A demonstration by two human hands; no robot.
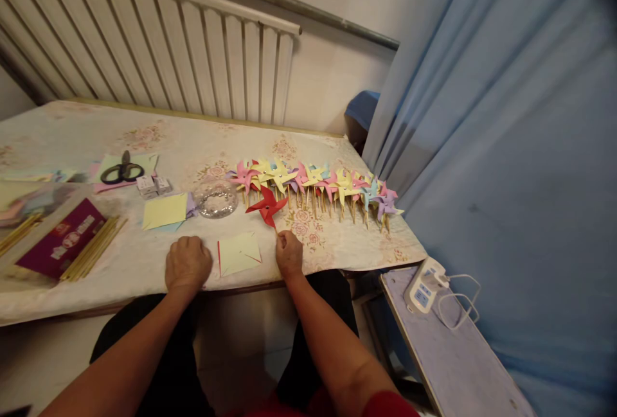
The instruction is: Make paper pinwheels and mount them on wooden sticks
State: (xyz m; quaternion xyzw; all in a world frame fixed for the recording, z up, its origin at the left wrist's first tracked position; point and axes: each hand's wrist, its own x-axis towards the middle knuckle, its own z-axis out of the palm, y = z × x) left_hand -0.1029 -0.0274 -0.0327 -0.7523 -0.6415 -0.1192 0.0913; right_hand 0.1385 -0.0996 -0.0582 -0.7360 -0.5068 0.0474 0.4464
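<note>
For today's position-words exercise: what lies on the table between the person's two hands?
In the head view, a pale yellow paper square lies between the left hand and the right hand, which holds a red pinwheel.

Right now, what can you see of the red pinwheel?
The red pinwheel is folded paper, four pointed vanes around a centre, on a thin stick. It is tilted, close over the table, just in front of the row of pastel pinwheels. The right hand pinches the stick's lower end.
</note>
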